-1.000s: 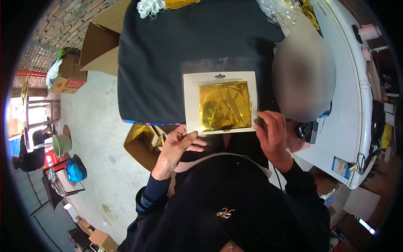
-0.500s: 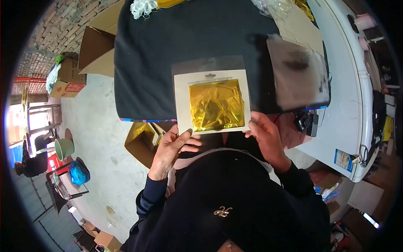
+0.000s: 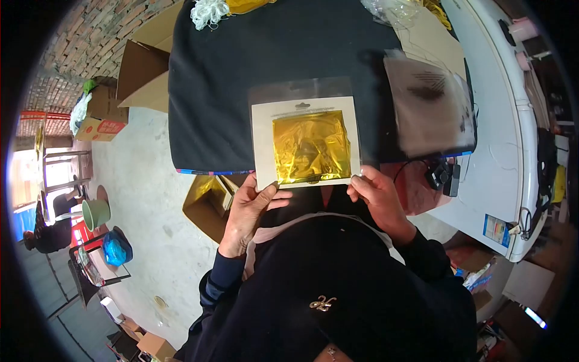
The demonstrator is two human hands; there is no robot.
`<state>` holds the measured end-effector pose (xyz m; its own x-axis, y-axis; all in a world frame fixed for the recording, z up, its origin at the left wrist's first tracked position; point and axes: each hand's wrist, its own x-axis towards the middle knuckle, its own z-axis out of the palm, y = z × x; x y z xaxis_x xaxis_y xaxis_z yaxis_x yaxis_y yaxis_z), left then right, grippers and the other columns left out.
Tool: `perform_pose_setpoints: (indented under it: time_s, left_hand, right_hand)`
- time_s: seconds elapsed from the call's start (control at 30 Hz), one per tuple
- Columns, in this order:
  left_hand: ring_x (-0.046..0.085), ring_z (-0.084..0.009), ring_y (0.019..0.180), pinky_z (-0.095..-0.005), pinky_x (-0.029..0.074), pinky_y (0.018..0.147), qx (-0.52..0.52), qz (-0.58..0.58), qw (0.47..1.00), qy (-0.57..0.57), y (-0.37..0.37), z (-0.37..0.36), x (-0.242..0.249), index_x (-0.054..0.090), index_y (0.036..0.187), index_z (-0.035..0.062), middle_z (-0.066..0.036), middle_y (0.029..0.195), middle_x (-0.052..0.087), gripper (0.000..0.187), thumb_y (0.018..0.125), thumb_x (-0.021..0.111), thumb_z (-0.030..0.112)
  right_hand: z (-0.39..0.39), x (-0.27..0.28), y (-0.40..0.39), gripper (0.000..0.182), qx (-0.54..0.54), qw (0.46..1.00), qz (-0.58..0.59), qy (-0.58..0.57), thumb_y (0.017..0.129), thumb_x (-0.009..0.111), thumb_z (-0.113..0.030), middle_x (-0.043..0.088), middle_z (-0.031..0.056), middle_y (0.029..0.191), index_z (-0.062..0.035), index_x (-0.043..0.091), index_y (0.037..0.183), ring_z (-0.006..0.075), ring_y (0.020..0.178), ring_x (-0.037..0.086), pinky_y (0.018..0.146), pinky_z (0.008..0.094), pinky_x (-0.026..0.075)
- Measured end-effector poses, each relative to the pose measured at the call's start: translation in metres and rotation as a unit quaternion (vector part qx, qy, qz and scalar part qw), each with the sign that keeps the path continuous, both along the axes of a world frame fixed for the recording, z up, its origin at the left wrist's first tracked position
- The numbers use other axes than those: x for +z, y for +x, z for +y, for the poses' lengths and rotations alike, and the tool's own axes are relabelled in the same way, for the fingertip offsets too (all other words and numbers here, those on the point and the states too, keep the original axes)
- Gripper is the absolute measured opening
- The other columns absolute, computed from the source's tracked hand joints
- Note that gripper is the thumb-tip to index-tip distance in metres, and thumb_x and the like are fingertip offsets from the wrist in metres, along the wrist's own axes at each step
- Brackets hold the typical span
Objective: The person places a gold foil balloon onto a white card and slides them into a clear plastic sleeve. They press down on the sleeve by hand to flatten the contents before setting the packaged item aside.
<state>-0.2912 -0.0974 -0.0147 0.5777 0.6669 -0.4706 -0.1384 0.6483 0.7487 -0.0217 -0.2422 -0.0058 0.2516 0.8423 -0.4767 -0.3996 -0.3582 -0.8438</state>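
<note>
A white hang card (image 3: 263, 145) carries a folded gold foil sheet (image 3: 312, 146) and sits in a clear plastic sleeve (image 3: 301, 88) whose empty end sticks out past the card's top. My left hand (image 3: 248, 208) grips the lower left corner, thumb on the front and fingers behind. At the lower right corner, my right hand (image 3: 379, 192) pinches the edge between thumb and curled fingers. Right of the card, a stack of clear plastic bags (image 3: 425, 108) lies on the black-covered table (image 3: 211, 102).
White string (image 3: 209, 13) and crumpled clear plastic (image 3: 395, 11) lie at the table's far side. Below its near edge stands an open carton (image 3: 202, 208) with gold packs inside. A black device with a cable (image 3: 443, 175) is at right. Another person (image 3: 51, 235) is far left.
My right fingers have closed in on the card's lower right corner. The card has shifted up very slightly, and the view has moved a little.
</note>
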Motion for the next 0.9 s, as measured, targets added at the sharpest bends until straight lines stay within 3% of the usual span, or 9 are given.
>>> perform_pose_setpoints:
  time_s: [0.23,0.43,0.53,0.6,0.67,0.7,0.77,0.83,0.9]
  left_hand:
    - [0.08,-0.0275,0.1,-0.0381,0.068,0.089,-0.019,0.022,0.999,0.014,-0.003,0.005,-0.002,0.061,0.137,-0.0018,-0.018,0.118,0.078,0.033,0.111,0.068,0.018]
    - [0.081,-0.0241,0.086,-0.0347,0.069,0.077,-0.024,0.044,0.999,-0.009,-0.006,0.004,-0.006,0.063,0.131,-0.0013,-0.019,0.107,0.079,0.03,0.111,0.068,0.021]
    - [0.077,-0.0213,0.08,-0.0319,0.065,0.07,-0.019,0.119,0.992,0.045,-0.003,0.002,-0.003,0.059,0.13,-0.0008,-0.014,0.103,0.076,0.034,0.11,0.071,0.023]
    - [0.073,-0.0179,0.076,-0.0295,0.06,0.065,0.039,0.207,0.945,0.25,0.0,0.001,0.0,0.057,0.13,0.0,-0.011,0.098,0.074,0.035,0.107,0.075,0.02]
    - [0.069,-0.016,0.075,-0.0301,0.054,0.064,0.096,0.302,0.848,0.426,0.007,0.004,0.006,0.057,0.131,0.0013,-0.009,0.097,0.072,0.042,0.1,0.082,0.015]
    - [0.07,-0.0219,0.089,-0.0352,0.058,0.079,0.079,0.36,0.799,0.476,0.011,0.006,0.018,0.059,0.134,0.0016,-0.013,0.109,0.07,0.048,0.096,0.085,0.015]
    - [0.069,-0.0323,0.11,-0.0419,0.055,0.098,0.035,0.32,0.744,0.586,0.026,0.017,0.027,0.06,0.138,0.0013,-0.018,0.128,0.067,0.054,0.092,0.086,0.012]
    - [0.051,-0.0458,0.145,-0.0501,0.045,0.118,-0.04,0.256,0.702,0.663,0.051,0.03,0.028,0.06,0.142,0.0015,-0.024,0.155,0.054,0.063,0.087,0.087,0.015]
    - [0.033,-0.0497,0.159,-0.0638,0.03,0.128,-0.133,0.249,0.633,0.721,0.075,0.045,0.027,0.059,0.152,0.0116,-0.024,0.169,0.039,0.077,0.084,0.089,0.031]
  right_hand:
    - [0.002,-0.006,0.001,0.018,-0.006,1.0,-0.002,0.023,0.112,0.063,-0.017,0.065,0.003,0.089,-0.0009,0.07,0.106,0.012,0.082,0.059,0.079,0.0281,0.049]
    - [0.004,-0.005,-0.001,0.023,-0.024,1.0,-0.005,0.003,0.111,0.064,-0.02,0.065,0.0027,0.087,-0.0016,0.068,0.098,0.0114,0.079,0.059,0.076,0.0281,0.049]
    - [0.01,0.004,-0.004,0.026,-0.044,0.998,-0.051,-0.011,0.111,0.064,-0.022,0.066,0.0028,0.085,-0.0023,0.067,0.094,0.0106,0.075,0.06,0.071,0.0275,0.049]
    - [0.013,0.003,-0.001,0.027,-0.046,0.995,-0.092,0.007,0.111,0.065,-0.023,0.066,0.0029,0.081,-0.0025,0.067,0.094,0.0098,0.07,0.06,0.065,0.0271,0.047]
    - [0.017,0.006,0.003,0.027,-0.041,0.991,-0.129,0.003,0.111,0.065,-0.023,0.067,0.003,0.078,-0.0025,0.067,0.094,0.0089,0.065,0.06,0.06,0.0272,0.047]
    - [0.021,0.01,0.004,0.026,-0.034,0.989,-0.146,-0.01,0.111,0.065,-0.022,0.067,0.0032,0.076,-0.0023,0.067,0.094,0.0085,0.063,0.06,0.058,0.0276,0.046]
    - [0.024,0.011,0.005,0.023,-0.018,0.976,-0.217,-0.022,0.109,0.067,-0.022,0.067,0.005,0.073,-0.0026,0.068,0.097,0.0106,0.059,0.061,0.055,0.0288,0.047]
    - [0.025,0.003,0.006,0.02,0.003,0.947,-0.321,-0.02,0.107,0.072,-0.023,0.067,0.0082,0.069,-0.0034,0.069,0.104,0.0157,0.054,0.062,0.054,0.0306,0.048]
    - [0.023,-0.001,0.007,0.02,0.007,0.865,-0.501,-0.009,0.102,0.077,-0.023,0.065,0.0097,0.072,-0.0055,0.069,0.108,0.0215,0.058,0.063,0.056,0.0344,0.049]
